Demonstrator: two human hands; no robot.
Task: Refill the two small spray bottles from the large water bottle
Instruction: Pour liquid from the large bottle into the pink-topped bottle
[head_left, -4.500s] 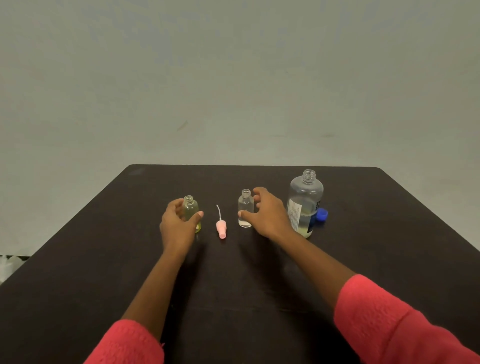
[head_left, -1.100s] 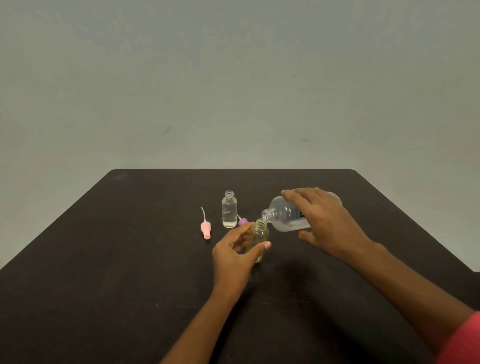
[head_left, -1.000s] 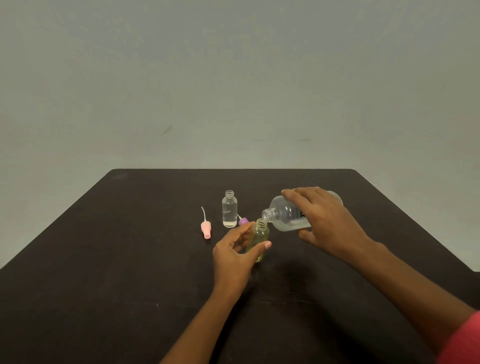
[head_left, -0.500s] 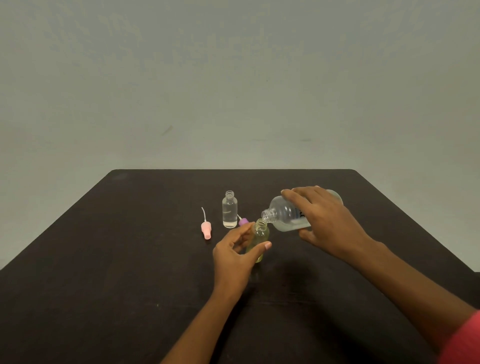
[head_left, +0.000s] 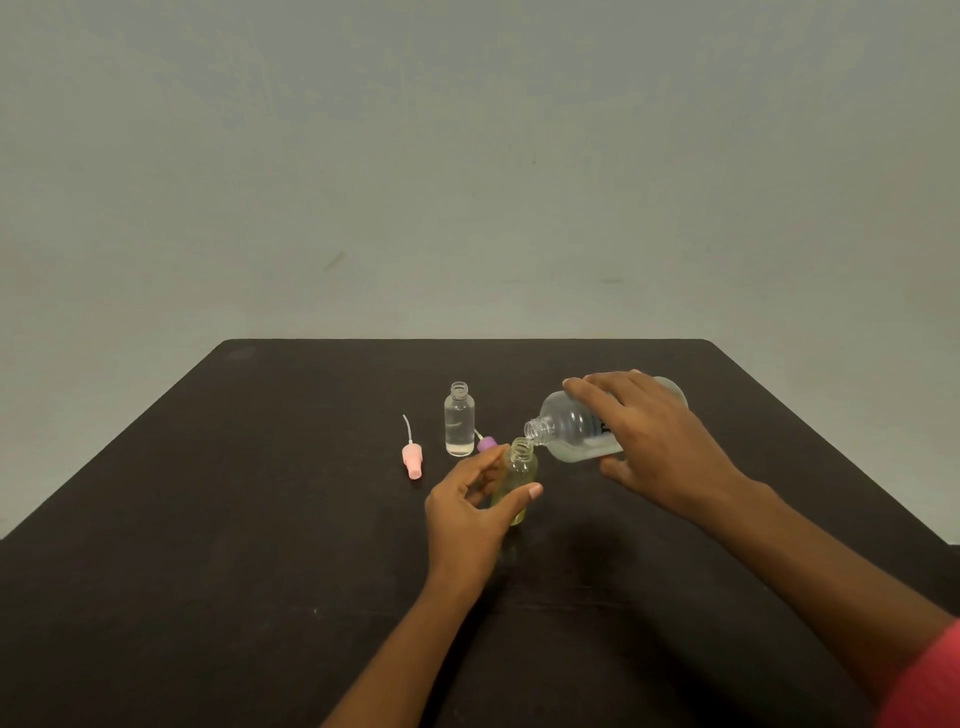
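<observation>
My right hand (head_left: 654, 441) grips the large clear water bottle (head_left: 569, 434), tipped almost level with its open mouth just above the neck of the small yellowish spray bottle (head_left: 519, 470). That small bottle stands upright on the dark table (head_left: 260, 519), held around its body by my left hand (head_left: 470, 506). The second small bottle (head_left: 459, 418), clear and uncapped, stands upright further back to the left, partly filled with clear liquid. A pink spray head (head_left: 412, 457) with its thin tube lies left of it. A purple spray head (head_left: 487, 443) lies between the two small bottles.
A plain grey wall rises behind the table's far edge. Red sleeve cloth (head_left: 924, 675) shows at the lower right corner.
Since 4.5 s ago the yellowish bottle moved right, the large bottle was lifted and tipped over it, and the blue cap left the view. Over the last second nothing visibly moved.
</observation>
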